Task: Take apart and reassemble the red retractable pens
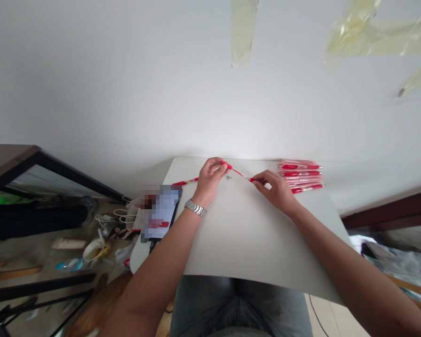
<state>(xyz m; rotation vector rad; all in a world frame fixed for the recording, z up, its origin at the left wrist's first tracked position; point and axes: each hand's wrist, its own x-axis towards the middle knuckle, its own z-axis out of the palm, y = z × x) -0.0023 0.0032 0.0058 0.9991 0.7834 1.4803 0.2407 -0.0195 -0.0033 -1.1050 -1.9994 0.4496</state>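
Note:
Above the far part of the white table, my left hand is closed on a red pen part, pinched between thumb and fingers. A thin red refill stretches from it down to my right hand. There, the fingers are closed on a small red and dark pen piece at the refill's other end. Most of that piece is hidden by the fingers. Under the refill lie tiny grey bits, perhaps springs, too small to tell. A stack of red pens lies right of my right hand.
Other red pen parts lie left of my left hand. A phone or tablet rests at the table's left edge, its screen blurred. The white wall stands behind the table. A bucket and bottle are on the floor.

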